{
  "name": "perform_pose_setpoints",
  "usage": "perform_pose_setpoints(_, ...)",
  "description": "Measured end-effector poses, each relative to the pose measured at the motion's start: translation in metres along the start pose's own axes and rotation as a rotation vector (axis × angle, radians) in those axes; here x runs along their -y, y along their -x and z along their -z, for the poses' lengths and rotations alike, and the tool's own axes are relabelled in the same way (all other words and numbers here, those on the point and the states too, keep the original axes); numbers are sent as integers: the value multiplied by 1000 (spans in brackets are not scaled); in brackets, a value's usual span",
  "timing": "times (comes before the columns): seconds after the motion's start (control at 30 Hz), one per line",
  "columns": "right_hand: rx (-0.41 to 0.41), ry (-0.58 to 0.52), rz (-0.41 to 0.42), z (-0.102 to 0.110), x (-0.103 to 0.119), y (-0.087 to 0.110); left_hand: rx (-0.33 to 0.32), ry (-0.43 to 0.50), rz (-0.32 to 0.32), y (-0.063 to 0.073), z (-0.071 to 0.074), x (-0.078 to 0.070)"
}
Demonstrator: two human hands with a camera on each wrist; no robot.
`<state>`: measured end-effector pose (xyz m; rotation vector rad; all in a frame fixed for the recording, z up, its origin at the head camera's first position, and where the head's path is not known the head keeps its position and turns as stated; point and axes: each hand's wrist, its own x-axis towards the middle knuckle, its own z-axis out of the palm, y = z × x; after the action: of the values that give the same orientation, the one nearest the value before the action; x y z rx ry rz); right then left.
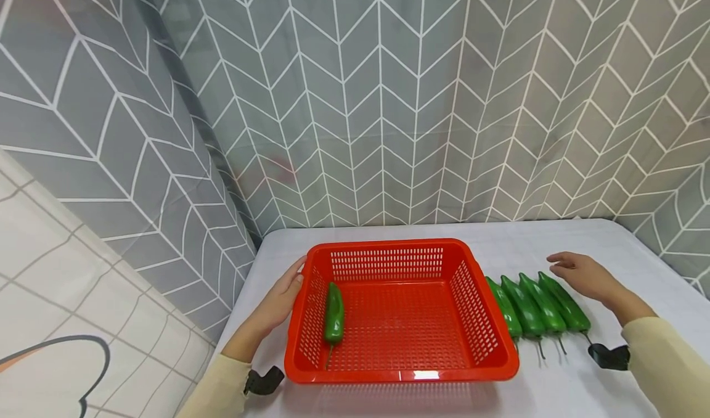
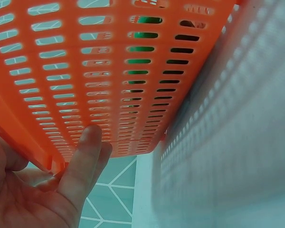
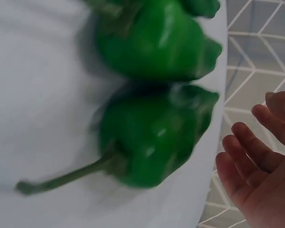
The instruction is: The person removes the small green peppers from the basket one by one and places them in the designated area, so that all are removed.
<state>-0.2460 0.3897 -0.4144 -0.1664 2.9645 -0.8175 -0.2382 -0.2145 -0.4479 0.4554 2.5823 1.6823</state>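
A red plastic basket [image 1: 388, 375] with slotted walls stands on the white table. One long green pepper [image 1: 334, 314] lies inside along its left wall, its stem toward the front. My left hand [image 1: 281, 296] holds the basket's left side, the thumb at the rim and the fingers against the outer wall, as the left wrist view shows. Right of the basket, several green peppers [image 1: 546, 307] lie side by side, stems toward the front. My right hand [image 1: 589, 277] hovers by the far end of the rightmost pepper, fingers loosely bent with nothing in them.
The basket's right rim overlaps the nearest pepper of the row in the head view. A grey patterned curtain [image 1: 383, 110] hangs behind the table [image 1: 499, 236] and along the left. White tiled surface [image 1: 50, 264] shows at lower left.
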Motion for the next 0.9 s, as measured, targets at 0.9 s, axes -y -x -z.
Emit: perform_pose_setpoints(0.9,-61,-50,207,-2,86,-18,14,27,25,-1,0,-1)
